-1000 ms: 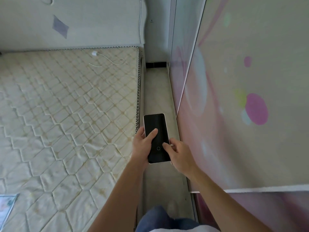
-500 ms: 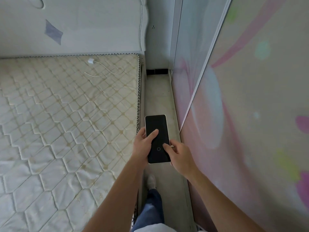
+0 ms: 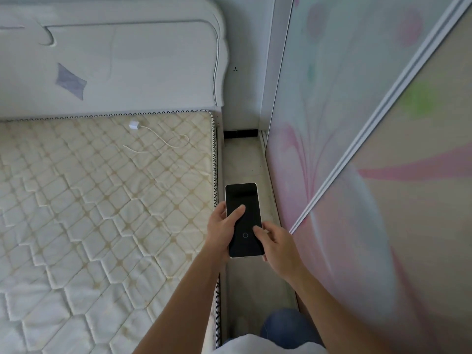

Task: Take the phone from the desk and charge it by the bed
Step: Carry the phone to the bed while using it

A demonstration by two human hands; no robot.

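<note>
A white-edged phone with a dark screen is held upright in front of me over the narrow floor strip. My left hand grips its left edge, thumb across the screen. My right hand holds its lower right corner, thumb resting on the glass. A white charger plug with a thin white cable lies on the bare quilted mattress near the headboard, well ahead and to the left of the phone.
A white padded headboard stands behind the mattress. Sliding wardrobe doors with pink floral print run close along the right. A narrow floor aisle between bed and wardrobe ends at a wall with dark skirting.
The view has advanced along the aisle toward the headboard, and the charger and cable now appear closer. Both hands keep the same hold on the phone.
</note>
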